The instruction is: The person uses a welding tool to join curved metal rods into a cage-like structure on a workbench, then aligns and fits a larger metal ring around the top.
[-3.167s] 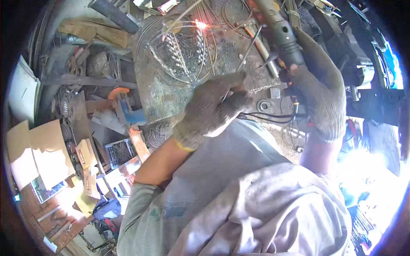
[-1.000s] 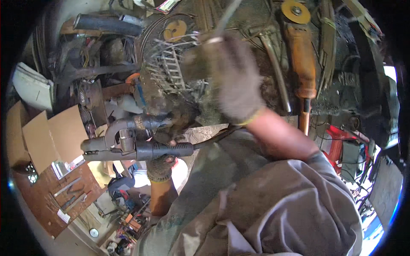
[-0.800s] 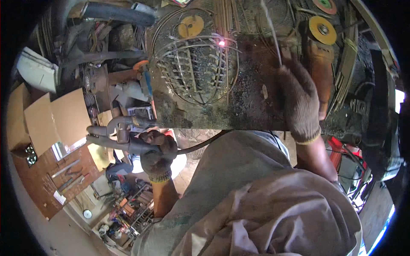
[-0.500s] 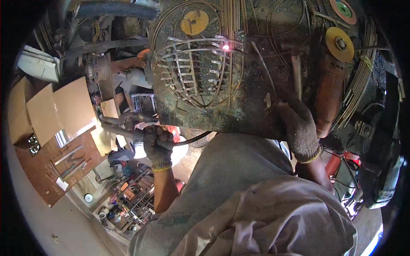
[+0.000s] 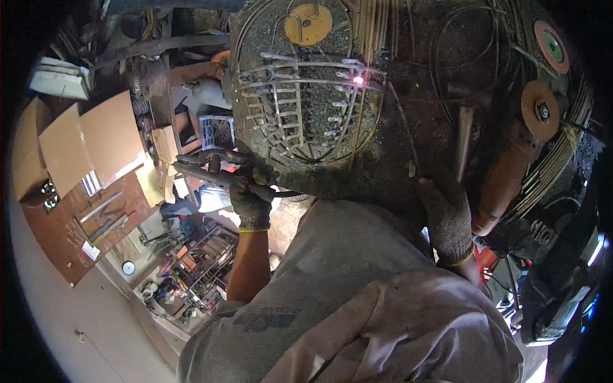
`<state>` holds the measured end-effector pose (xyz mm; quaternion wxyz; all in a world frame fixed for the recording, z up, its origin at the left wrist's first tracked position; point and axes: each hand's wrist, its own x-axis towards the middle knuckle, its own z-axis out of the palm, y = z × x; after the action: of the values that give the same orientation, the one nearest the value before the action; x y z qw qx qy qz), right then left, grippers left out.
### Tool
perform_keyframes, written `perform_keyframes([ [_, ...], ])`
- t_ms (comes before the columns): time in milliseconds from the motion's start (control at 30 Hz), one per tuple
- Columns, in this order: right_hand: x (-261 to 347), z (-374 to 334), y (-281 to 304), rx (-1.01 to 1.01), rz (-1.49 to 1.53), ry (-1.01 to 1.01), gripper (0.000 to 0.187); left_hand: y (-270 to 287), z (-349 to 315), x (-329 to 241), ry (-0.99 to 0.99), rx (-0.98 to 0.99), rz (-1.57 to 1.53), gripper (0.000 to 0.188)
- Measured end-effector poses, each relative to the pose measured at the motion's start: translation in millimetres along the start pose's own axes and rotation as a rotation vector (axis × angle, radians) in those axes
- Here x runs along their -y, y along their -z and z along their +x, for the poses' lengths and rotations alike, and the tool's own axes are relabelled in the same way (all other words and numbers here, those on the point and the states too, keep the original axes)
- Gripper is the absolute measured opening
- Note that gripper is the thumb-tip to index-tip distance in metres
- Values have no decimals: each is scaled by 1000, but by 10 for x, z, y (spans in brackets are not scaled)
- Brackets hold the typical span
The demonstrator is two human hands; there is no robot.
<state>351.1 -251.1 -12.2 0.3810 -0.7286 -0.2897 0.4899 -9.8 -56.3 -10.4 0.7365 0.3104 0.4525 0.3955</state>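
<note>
My left hand point(image 5: 250, 203), in a dark knit glove, is closed round the handle of a welding electrode holder point(image 5: 207, 173) beside the table's left edge. Its cable runs off to the right under the hand. My right hand point(image 5: 446, 214), gloved too, is closed at the near end of a thin metal rod point(image 5: 403, 124). The rod slants up and left, its far tip close to a curved metal frame point(image 5: 300, 108) of bent rods with short crosspieces. A small spot point(image 5: 358, 80) glows pink-red on the frame's upper right.
The dark, gritty worktable point(image 5: 357, 182) carries a yellow disc point(image 5: 308, 24), a hammer-like handle point(image 5: 465, 140), an angle grinder point(image 5: 511, 172) and a bundle of thin rods point(image 5: 552, 163) at right. Cardboard sheets point(image 5: 105, 143) stand left. Tools and scrap point(image 5: 204, 262) lie lower left.
The view has shifted, so the table and frame appear farther right and slightly lower. My left hand with the electrode holder is higher, nearer the table edge. The spot still glows.
</note>
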Motion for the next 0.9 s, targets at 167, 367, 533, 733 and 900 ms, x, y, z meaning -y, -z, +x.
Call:
perform_keyframes([
  [167,133,66,35,33,155,-189,28,-70,45,35,-9,-12,-40,33],
  [367,99,94,37,56,60,-2,34,-32,25,52,-45,-142,40,32],
  [533,260,122,71,73,188,-141,37,-2,52,30,-23,-163,52,28],
  [733,244,96,51,84,219,-160,38,-30,40,58,-29,-130,36,26],
  [900,177,76,33,74,187,-146,38,-44,46,34,14,-210,59,26],
])
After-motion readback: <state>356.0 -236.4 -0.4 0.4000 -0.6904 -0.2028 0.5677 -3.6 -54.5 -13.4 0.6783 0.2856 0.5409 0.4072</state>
